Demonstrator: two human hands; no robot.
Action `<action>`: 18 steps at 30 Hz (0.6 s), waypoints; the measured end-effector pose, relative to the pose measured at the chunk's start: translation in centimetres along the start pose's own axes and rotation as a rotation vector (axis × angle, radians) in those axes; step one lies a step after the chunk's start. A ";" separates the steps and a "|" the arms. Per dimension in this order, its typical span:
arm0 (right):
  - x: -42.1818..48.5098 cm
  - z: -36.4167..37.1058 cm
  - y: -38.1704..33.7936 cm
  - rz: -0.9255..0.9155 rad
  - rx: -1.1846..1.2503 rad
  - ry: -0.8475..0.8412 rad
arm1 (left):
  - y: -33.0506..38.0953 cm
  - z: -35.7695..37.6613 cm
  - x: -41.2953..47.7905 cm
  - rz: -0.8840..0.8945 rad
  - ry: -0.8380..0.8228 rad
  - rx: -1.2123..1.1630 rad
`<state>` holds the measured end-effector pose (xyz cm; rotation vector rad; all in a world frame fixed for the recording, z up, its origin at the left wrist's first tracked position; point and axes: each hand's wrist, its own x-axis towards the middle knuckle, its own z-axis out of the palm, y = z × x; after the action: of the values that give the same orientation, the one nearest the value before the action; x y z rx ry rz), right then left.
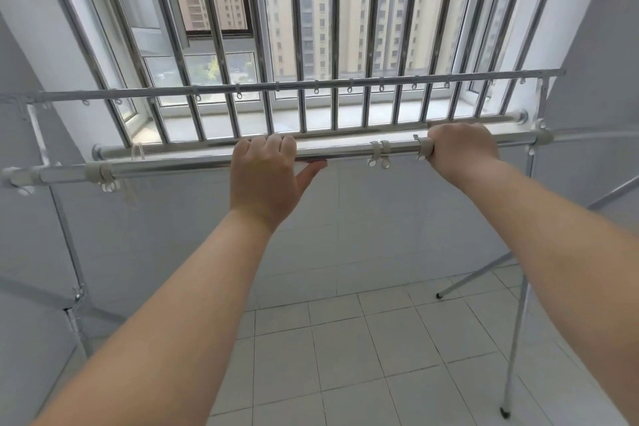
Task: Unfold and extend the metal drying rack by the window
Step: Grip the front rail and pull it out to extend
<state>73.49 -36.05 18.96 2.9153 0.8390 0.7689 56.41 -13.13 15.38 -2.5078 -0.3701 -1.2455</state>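
The metal drying rack stands in front of the barred window. Its near top bar runs across the view at chest height, with white plastic clips on it. A thinner far rail with small hanging rings runs behind it. My left hand lies over the middle of the near bar, fingers curled over the top and thumb under it. My right hand is wrapped tightly around the same bar further right, beside a white clip. The rack's legs reach the floor at the right; another upright stands at the left.
A window with vertical steel bars and a sill is just behind the rack. Grey walls close in on both sides. The floor below has pale square tiles. A slanted leg with a black foot rests on the tiles.
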 end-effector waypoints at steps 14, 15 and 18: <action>0.3 0.3 -1.2 0.065 0.044 -0.036 | -0.8 -0.1 0.0 -0.055 -0.153 -0.015; 0.3 0.0 -1.2 0.075 0.052 -0.070 | -0.9 -0.3 0.1 -0.047 -0.188 -0.042; 0.4 -1.4 -2.0 0.125 0.043 -0.202 | -1.8 -1.2 0.1 -0.035 -0.238 -0.158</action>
<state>72.11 -34.32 20.09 3.0406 0.6688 0.4553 54.99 -11.96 16.46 -2.8070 -0.3862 -1.0259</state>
